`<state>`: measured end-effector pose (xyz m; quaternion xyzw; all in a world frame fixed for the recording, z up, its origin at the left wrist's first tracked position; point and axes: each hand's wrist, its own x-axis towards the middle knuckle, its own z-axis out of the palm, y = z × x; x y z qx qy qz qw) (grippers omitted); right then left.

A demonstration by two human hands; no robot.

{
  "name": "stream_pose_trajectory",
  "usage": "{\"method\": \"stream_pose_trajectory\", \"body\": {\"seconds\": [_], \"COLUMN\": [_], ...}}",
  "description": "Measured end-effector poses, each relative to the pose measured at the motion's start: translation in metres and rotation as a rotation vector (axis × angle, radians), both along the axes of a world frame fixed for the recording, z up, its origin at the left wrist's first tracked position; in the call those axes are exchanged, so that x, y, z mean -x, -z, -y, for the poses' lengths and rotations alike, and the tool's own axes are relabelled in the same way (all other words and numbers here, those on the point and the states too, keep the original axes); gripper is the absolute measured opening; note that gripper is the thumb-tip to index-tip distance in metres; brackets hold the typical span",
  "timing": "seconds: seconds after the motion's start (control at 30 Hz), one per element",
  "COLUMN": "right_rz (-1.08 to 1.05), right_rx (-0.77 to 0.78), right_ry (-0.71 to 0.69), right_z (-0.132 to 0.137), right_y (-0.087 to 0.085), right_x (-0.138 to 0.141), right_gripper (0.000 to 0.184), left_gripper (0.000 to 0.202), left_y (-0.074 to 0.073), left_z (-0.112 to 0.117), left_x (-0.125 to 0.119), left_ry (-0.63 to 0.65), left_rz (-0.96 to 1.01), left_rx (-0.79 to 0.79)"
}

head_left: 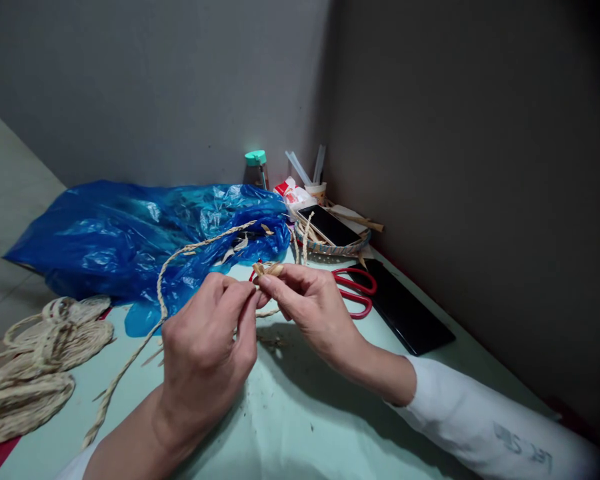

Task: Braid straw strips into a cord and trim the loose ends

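Observation:
My right hand [317, 310] pinches a tan strip of dried straw [269, 269] between thumb and fingertips; the strip's folded end sticks up above them. Against it, the closed fingertips of my left hand [210, 333] meet the lower end of the same strip, mostly hidden by the fingers. A braided straw cord [163, 293] curves from the blue plastic bag [130, 233] down past my left wrist. Behind my hands, part of another braided length [269, 313] shows. Red-handled scissors [367, 303] lie just beyond my right hand, their blades hidden.
Coiled straw braid pieces [45, 360] lie at the left. A black flat slab [405, 313] lies at the right. Farther back stand a basket [337, 250] carrying a phone [330, 225], a cup [317, 192] with plastic straws, and a teal-lidded bottle [256, 167]. Walls [460, 200] close off the back and right.

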<state>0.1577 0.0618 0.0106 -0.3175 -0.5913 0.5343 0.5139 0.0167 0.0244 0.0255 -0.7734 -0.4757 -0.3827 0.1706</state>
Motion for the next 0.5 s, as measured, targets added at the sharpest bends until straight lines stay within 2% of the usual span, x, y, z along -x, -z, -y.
{"method": "stream_pose_trajectory", "body": {"seconds": [0.13,0.3,0.4,0.5], "right_rz": [0.038,-0.118,-0.137,-0.067], "right_rx": [0.014,0.143,0.202,0.117], "right_ry": [0.049,0.001,-0.008,0.019], "right_z": [0.000,-0.005,-0.010,-0.015], "right_y": [0.000,0.000,0.001,0.000], "right_x": [0.000,-0.001,-0.003,-0.007], "right_gripper": [0.027,0.026,0.023,0.026], "left_gripper": [0.009,0.027,0.029,0.023], "left_y": [0.001,0.020,0.028,0.019], "left_z": [0.006,0.007,0.008,0.012], "left_x": [-0.004,-0.011,-0.013,-0.012], "left_ry": [0.017,0.062,0.137,0.263], "left_rz": [-0.090,-0.276,-0.305,-0.138], "left_rx": [-0.055,-0.154,-0.097,0.036]}}
